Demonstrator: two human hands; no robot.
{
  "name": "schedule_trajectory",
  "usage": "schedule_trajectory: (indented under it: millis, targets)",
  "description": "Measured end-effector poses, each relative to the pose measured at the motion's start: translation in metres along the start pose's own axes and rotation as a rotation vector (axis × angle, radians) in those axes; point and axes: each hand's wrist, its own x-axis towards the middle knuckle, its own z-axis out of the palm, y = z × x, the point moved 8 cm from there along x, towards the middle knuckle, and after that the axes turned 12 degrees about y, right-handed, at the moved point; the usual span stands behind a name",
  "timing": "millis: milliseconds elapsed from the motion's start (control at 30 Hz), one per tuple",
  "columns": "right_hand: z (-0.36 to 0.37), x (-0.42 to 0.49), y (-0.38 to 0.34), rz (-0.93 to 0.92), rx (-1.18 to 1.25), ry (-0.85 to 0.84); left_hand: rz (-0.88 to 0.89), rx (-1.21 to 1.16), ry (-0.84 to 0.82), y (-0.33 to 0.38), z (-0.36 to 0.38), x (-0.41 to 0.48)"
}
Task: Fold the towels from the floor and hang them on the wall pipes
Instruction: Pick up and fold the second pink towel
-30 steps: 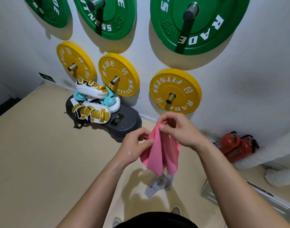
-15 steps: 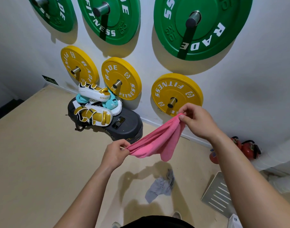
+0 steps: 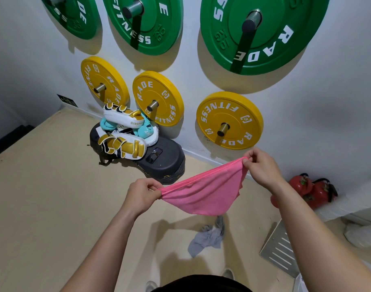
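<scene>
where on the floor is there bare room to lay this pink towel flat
Bare floor lies left of the left hand, in front of the black pad. Crowded right: grey towel, metal grate, red extinguishers.

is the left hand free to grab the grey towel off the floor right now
Probably not yet. The left hand is pinching one corner of the pink towel, stretched across to the right hand. The grey towel lies crumpled on the floor below with nothing covering it, but reaching it means letting go and bending down.
</scene>
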Motion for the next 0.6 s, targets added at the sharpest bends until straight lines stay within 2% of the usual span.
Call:
schedule_trajectory:
  millis: [133, 300, 433, 600]
  targets:
    - [-0.008, 0.0, 0.0, 0.031, 0.058, 0.022, 0.083, 0.082, -0.035, 0.008, 0.008, -0.005]
    - [-0.015, 0.003, -0.005, 0.023, 0.085, 0.026, 0.277, 0.184, -0.106, 0.024, 0.024, -0.014]
    - [-0.021, 0.006, -0.001, -0.004, 0.06, 0.042, 0.39, 0.191, -0.005, 0.035, 0.019, -0.011]
    - [-0.012, -0.001, 0.029, 0.075, 0.037, 0.044, 0.453, 0.267, 0.098, 0.042, 0.017, -0.003]
